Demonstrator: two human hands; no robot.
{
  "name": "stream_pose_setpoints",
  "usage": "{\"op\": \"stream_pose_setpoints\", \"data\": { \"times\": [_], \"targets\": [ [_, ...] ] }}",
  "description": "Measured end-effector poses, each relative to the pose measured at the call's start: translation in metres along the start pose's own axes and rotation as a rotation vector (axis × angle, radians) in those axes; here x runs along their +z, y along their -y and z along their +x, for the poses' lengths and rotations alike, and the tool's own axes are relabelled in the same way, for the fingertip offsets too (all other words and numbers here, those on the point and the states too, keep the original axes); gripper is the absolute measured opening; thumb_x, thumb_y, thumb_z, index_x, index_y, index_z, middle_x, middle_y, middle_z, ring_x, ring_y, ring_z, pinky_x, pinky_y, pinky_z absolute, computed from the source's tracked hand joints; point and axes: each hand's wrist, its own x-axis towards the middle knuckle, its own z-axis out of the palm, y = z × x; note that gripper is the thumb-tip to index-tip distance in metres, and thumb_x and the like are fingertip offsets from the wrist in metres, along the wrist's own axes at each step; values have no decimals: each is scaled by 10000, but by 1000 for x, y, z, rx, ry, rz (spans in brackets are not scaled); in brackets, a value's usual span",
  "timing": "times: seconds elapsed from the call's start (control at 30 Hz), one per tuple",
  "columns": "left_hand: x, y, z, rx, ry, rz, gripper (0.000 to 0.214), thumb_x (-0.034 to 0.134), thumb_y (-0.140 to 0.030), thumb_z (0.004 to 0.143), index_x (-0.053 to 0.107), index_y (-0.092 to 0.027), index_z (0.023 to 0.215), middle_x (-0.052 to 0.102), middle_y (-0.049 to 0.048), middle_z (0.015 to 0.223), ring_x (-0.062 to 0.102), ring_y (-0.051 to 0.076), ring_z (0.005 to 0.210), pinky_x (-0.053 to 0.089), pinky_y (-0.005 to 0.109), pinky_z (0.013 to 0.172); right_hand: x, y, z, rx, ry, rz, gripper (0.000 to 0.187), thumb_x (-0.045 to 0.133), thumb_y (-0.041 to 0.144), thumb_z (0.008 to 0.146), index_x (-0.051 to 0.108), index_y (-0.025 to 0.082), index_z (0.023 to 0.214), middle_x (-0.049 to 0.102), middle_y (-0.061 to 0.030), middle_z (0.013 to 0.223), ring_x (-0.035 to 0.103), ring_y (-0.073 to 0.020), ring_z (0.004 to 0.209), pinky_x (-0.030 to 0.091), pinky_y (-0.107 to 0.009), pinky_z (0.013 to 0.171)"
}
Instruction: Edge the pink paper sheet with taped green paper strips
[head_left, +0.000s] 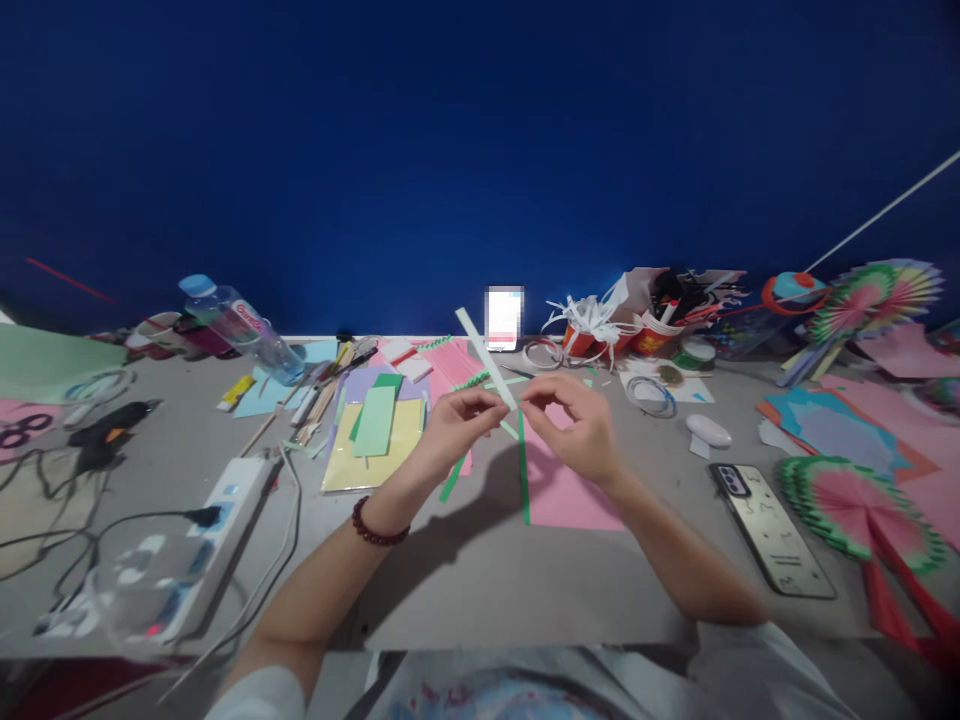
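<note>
My left hand (459,420) and my right hand (574,420) meet above the grey table (495,580), both pinching a narrow white paper strip (480,350) that slants up and to the left from my fingertips. A dark bead bracelet sits on my left wrist. Under the hands lie a pink paper sheet (562,490) and thin green paper strips (523,480). A stack of yellow, lilac and green paper (375,440) lies just left of my left hand.
A power strip (217,520) with cables and a glue gun (105,435) are at the left, beside a water bottle (240,330). A phone (772,530) and folded paper fans (855,500) lie at the right. Red cups (645,335) with scraps stand at the back.
</note>
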Motion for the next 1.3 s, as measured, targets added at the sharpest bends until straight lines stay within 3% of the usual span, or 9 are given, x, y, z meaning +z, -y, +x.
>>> {"op": "stream_pose_setpoints", "data": {
  "times": [0.13, 0.4, 0.67, 0.77, 1.3],
  "targets": [
    [0, 0, -1, 13, -44, -37, 171, 743, -336, 718, 693, -173, 701, 576, -7, 627, 499, 98, 606, 405, 233, 581, 4, 5, -3, -137, -39, -137, 103, 594, 145, 860, 641, 225, 903, 675, -25, 842, 608, -148, 710, 527, -312, 675],
    [9, 10, -2, 87, -125, -38, 158, 757, -323, 706, 708, -174, 699, 598, 5, 678, 501, 94, 601, 407, 232, 552, 7, 6, -6, -224, -122, -295, 139, 586, 145, 876, 689, 223, 928, 718, -44, 851, 667, -187, 817, 556, -339, 752],
    [11, 13, -4, 436, -223, 303, 73, 680, -230, 790, 723, -192, 745, 595, 9, 686, 524, 102, 635, 416, 213, 543, 12, 3, -11, -213, -139, -391, 169, 567, 138, 877, 704, 225, 925, 733, -39, 842, 674, -188, 798, 558, -345, 752],
    [12, 12, -7, 501, -254, 424, 59, 671, -189, 793, 725, -195, 771, 585, -1, 679, 500, 90, 596, 412, 204, 519, 14, 2, -12, -205, -130, -412, 182, 558, 116, 865, 705, 215, 903, 730, -41, 822, 668, -189, 787, 552, -344, 743],
    [9, 11, -6, 487, -224, 508, 59, 657, -193, 796, 712, -194, 772, 606, 3, 679, 516, 100, 611, 420, 206, 527, 9, -2, -9, -144, -69, -324, 178, 574, 144, 858, 730, 227, 881, 746, -29, 832, 673, -180, 778, 549, -331, 729]
  ]
}}
